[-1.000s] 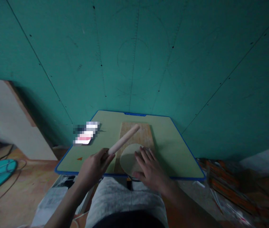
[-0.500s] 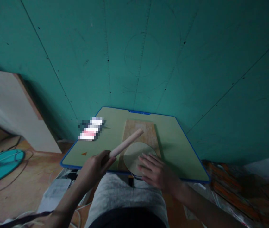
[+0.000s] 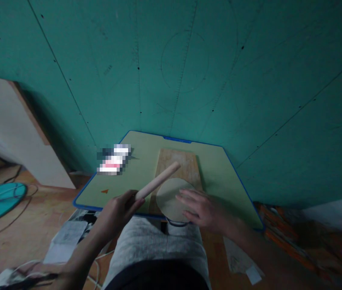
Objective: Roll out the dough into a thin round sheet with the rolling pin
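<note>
My left hand (image 3: 125,207) is wrapped round one end of a plain wooden rolling pin (image 3: 159,180). The pin slants up to the right, its free end above the wooden board (image 3: 186,159). A pale, flat round that looks like rolled-out dough (image 3: 167,201) lies on the near part of the board, reaching close to the table's front edge. Over its right side, my right hand (image 3: 202,207) rests with fingers stretched out and slightly apart. It covers part of the round, and whether it presses down I cannot tell.
The board lies on a pale green folding table (image 3: 219,177) with a blue rim, against a green wall (image 3: 113,80). A pixelated object (image 3: 113,161) and a small orange triangle (image 3: 105,191) are at its left. White cables (image 3: 97,270) run across the floor.
My right hand has shifted slightly up and to the right over the dough round, uncovering more of its near side. The left hand keeps the rolling pin. The camera view has shifted a little.
</note>
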